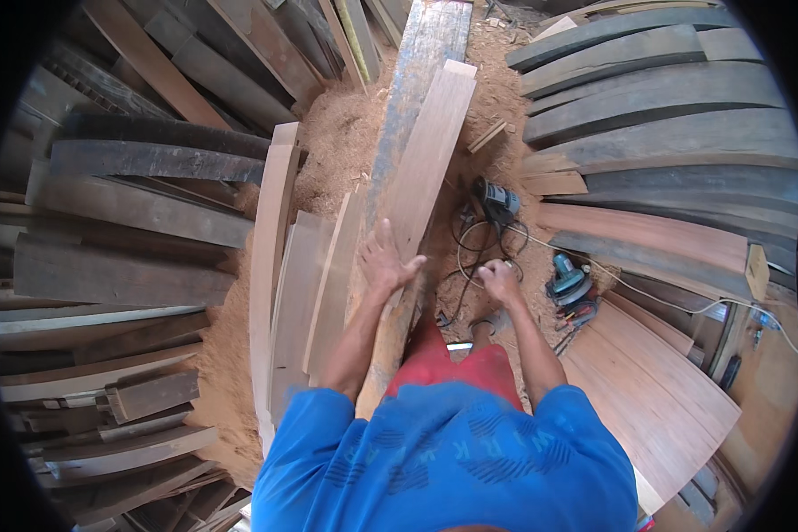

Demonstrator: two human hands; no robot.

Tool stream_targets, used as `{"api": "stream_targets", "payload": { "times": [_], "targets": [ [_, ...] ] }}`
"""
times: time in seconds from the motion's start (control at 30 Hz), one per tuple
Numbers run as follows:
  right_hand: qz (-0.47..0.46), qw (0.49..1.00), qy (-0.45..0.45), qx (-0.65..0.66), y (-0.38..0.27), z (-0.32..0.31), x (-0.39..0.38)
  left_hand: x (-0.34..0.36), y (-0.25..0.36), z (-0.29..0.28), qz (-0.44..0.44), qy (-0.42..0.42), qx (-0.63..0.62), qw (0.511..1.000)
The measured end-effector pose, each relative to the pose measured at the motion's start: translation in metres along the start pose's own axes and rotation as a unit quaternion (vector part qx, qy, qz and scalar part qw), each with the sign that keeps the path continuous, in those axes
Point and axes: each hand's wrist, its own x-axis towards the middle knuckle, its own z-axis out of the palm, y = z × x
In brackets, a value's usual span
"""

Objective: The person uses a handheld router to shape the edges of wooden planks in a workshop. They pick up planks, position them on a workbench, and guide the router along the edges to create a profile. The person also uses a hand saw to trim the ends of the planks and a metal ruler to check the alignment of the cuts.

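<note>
A pale plank [434, 151] lies lengthwise on a long worn timber beam [412, 53] in front of me. My left hand [386, 262] rests on the plank's near part, its fingers spread and thumb out. My right hand [499, 279] is closed, to the right of the beam above coiled cords; whatever it may hold is too small to make out. A power tool with a grey cylindrical body [496, 199] sits on the sawdust beyond it, and a teal power tool [566, 279] lies further right beside some small hand tools.
Stacked dark boards [142, 160] fill the left side, and curved-looking board stacks [647, 89] the right. Loose planks [275, 230] lie left of the beam. A wide wooden panel [647, 390] lies at lower right. Sawdust [328, 133] covers the ground, and a white cord [700, 310] runs rightward.
</note>
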Motion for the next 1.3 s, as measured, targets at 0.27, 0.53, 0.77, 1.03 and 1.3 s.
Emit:
{"api": "stream_targets", "payload": {
  "times": [0.27,0.53,0.77,1.03,1.3],
  "targets": [
    [-0.012,0.979,0.012,-0.203,0.103,-0.014,0.102,0.014,0.029,0.018,-0.028,0.061,0.008,0.998],
    [0.025,0.923,-0.085,-0.374,0.176,0.047,0.273,0.028,0.034,0.039,0.032,0.128,0.035,0.991],
    [-0.068,0.943,-0.012,-0.326,0.202,0.078,0.324,0.032,0.034,0.038,0.065,0.118,0.034,0.990],
    [0.051,0.986,0.005,-0.157,0.161,0.005,0.219,0.030,0.033,0.035,0.060,0.130,0.037,0.989],
    [0.097,0.959,0.107,0.245,0.107,-0.048,0.010,0.005,0.045,0.030,0.199,0.158,-0.022,0.967]
  ]
}}
